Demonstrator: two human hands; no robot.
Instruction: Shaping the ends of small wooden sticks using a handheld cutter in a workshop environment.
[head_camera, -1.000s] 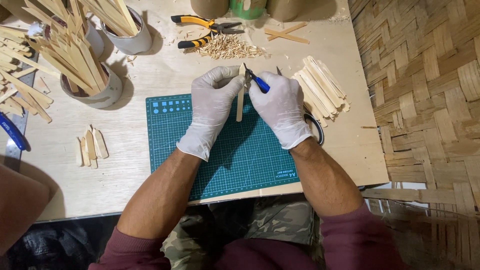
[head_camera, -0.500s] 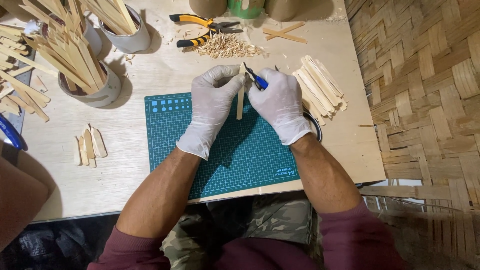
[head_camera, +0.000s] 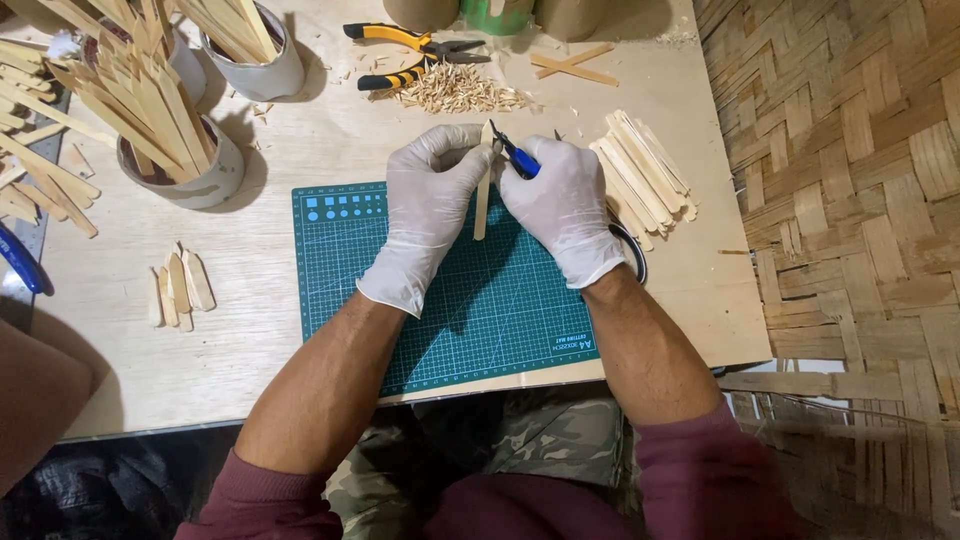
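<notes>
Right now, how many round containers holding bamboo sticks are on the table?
3 show: one grey can at left, one behind it, one mostly hidden between them. Others may be hidden.

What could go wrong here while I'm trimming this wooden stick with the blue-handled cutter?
The cutter works right beside the left hand fingertips pinching the stick, so a slip might nick the thin glove. The stick stands on the cutting mat held only near its top, so it could twist or skid.

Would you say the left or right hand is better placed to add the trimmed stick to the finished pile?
Probably the left hand: it grips the stick, while the right hand holds the blue-handled knife.
</notes>
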